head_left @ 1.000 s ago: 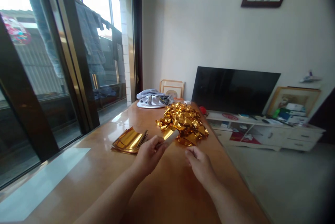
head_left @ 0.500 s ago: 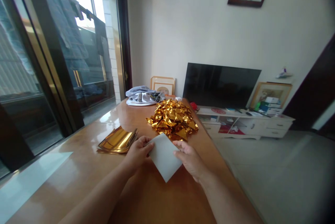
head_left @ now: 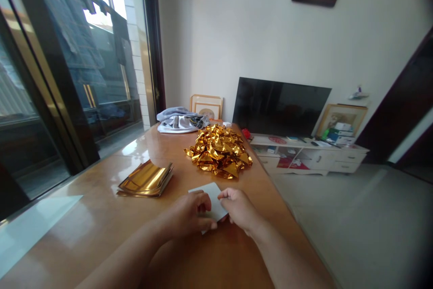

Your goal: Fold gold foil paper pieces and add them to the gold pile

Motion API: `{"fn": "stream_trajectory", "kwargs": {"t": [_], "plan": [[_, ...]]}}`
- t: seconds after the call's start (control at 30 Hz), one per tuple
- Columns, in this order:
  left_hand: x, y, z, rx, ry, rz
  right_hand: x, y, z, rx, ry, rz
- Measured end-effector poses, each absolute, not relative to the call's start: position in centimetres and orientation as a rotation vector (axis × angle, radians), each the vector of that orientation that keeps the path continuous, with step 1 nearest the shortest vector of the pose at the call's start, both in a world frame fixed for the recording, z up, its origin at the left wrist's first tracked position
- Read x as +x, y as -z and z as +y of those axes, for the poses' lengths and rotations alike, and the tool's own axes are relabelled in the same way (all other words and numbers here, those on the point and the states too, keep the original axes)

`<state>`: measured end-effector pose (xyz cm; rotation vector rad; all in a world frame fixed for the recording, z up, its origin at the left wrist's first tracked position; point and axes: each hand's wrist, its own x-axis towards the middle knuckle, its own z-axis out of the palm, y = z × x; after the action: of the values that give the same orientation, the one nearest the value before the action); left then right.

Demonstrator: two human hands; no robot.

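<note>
A small square sheet of paper (head_left: 214, 192), pale side up, is held low over the near part of the table, one corner pointing away from me. My right hand (head_left: 238, 208) pinches its right side between thumb and fingers. Across its left part lies my left hand (head_left: 192, 212), fingers bent and thumb near the lower corner; the hand hides much of the sheet. Left of my hands rests a stack of gold foil sheets (head_left: 145, 180). Just beyond them is a heap of folded gold foil pieces (head_left: 219, 151).
The glossy wooden table (head_left: 111, 230) has its right edge beside my right arm. Bundled grey-blue cloth (head_left: 181, 121) lies at the far end. A television (head_left: 280, 107) stands on a white cabinet (head_left: 341, 156) beyond. Glass sliding doors (head_left: 111, 68) are on the left.
The paper has come closer to the tabletop. My left hand has moved from its left corner over the sheet toward the lower corner. My right hand keeps its pinch.
</note>
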<state>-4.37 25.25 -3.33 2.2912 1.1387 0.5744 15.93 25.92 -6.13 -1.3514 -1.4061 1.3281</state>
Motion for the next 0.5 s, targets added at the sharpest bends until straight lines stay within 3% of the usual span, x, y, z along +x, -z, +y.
{"fn": "stream_trajectory", "kwargs": {"t": [0.5], "plan": [[-4.4,2.56,24.54,2.399,-0.378,1.063,16.91,5.33,25.52,-1.457,-1.347,-1.478]]}}
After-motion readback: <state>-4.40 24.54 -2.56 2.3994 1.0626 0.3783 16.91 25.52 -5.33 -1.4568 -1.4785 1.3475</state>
